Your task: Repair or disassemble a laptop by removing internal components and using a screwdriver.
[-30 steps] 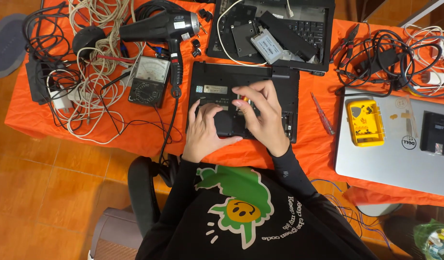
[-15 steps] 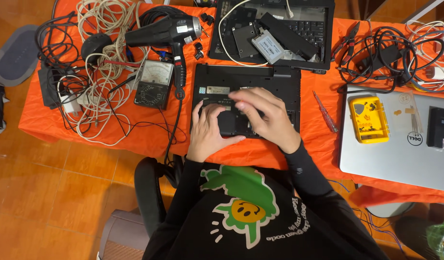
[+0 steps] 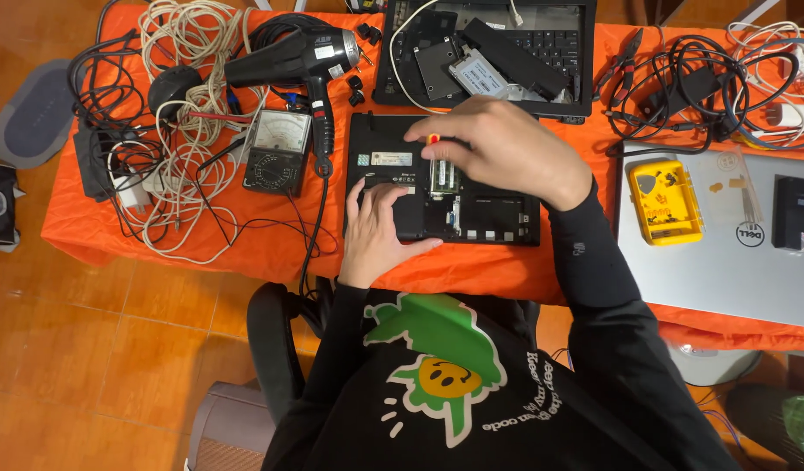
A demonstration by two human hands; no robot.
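Fingertips of our right hand (image 3: 506, 148) pinch a small red-tipped tool (image 3: 433, 138), just at 12 o'clock of the green memory module (image 3: 444, 177) in the upturned black laptop (image 3: 443, 180); our left hand (image 3: 377, 228) lies flat, open, at 7 o'clock.

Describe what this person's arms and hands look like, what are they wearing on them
Both arms are covered by long black sleeves reaching to the wrists; the right sleeve has a small pale mark near the forearm. The left hand and right hand are bare: no gloves, and no rings or watch that I can see.
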